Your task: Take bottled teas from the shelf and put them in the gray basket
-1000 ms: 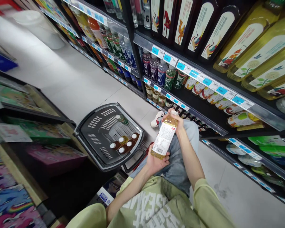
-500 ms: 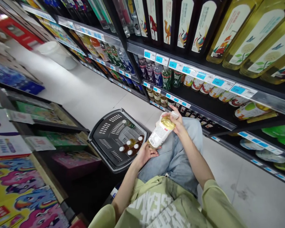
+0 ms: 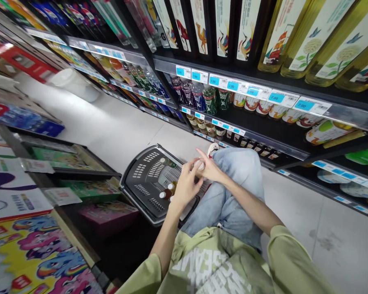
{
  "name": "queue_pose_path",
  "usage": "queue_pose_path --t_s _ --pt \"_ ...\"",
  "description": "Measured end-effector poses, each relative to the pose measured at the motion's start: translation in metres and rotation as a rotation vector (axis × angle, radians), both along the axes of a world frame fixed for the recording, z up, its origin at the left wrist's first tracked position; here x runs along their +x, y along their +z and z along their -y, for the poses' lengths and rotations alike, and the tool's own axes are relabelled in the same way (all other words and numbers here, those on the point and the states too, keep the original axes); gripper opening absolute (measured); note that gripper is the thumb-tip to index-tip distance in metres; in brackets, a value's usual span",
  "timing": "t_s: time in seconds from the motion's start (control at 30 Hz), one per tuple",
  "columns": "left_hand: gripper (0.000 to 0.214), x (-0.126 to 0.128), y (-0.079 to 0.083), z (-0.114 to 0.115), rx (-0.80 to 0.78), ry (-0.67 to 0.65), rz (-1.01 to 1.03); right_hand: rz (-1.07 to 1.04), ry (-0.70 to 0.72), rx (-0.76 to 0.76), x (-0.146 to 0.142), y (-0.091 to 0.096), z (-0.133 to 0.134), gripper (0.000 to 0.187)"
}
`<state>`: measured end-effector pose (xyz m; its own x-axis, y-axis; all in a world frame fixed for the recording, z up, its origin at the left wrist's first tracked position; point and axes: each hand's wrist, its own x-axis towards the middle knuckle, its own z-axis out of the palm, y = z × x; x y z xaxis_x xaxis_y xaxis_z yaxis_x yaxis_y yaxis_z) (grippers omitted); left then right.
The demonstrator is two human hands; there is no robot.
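Between my two hands, above my bent knee, is a bottle [image 3: 200,165] seen from its white cap end; its body is mostly hidden. My left hand [image 3: 186,181] has its fingers curled at the cap and neck from the left. From the right, my right hand [image 3: 211,168] wraps the bottle near the top, its index finger pointing outward. Just left of my hands stands a dark shopping basket [image 3: 135,188]. Inside it are several white-capped bottles [image 3: 164,194], brown and yellow, partly covered by my left hand, and a green bottle [image 3: 165,162] lying farther back.
Drink shelves [image 3: 248,87] with blue price tags run along the right. Tall yellow bottles [image 3: 309,45] fill the upper shelf. Cartoon-printed boxes [image 3: 46,253] are stacked at lower left. A white bucket [image 3: 75,83] and a red crate [image 3: 26,61] stand down the aisle.
The bottle has turned from lying slanted with its label showing to cap toward me. My left hand has moved from its base up to the cap, and the view has shifted slightly.
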<state>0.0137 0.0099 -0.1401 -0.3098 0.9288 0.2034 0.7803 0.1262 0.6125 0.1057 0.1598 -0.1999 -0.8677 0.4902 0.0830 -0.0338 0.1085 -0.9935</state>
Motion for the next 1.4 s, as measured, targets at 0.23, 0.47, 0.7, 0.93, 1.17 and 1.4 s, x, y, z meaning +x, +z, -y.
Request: queue_pose_path --t_s 0.23,0.47,0.7,0.93,1.17,1.4 --pt "0.077 -0.034 0.008 0.008 -0.166 -0.221 -0.236 0.15 0.113 0.011 -0.014 0.013 0.017 0.109" --pt "0.083 -0.074 0.02 0.052 -0.253 -0.253 -0.214 0.103 0.302 0.05 -0.045 0.02 0.055 0.105" --pt "0.071 -0.091 0.002 0.088 -0.213 -0.204 -0.192 0.069 0.392 0.167 -0.069 0.003 0.08 0.095" --pt "0.046 -0.094 -0.024 0.101 -0.145 -0.129 -0.048 0.032 0.365 0.191 -0.08 -0.034 0.091 0.09" --pt "0.03 -0.095 -0.03 0.108 -0.129 -0.033 -0.036 0.157 0.542 0.342 -0.089 -0.024 0.07 0.097" --pt "0.022 -0.1 -0.032 0.107 -0.243 -0.012 -0.094 0.794 0.699 0.757 -0.073 -0.012 0.045 0.093"
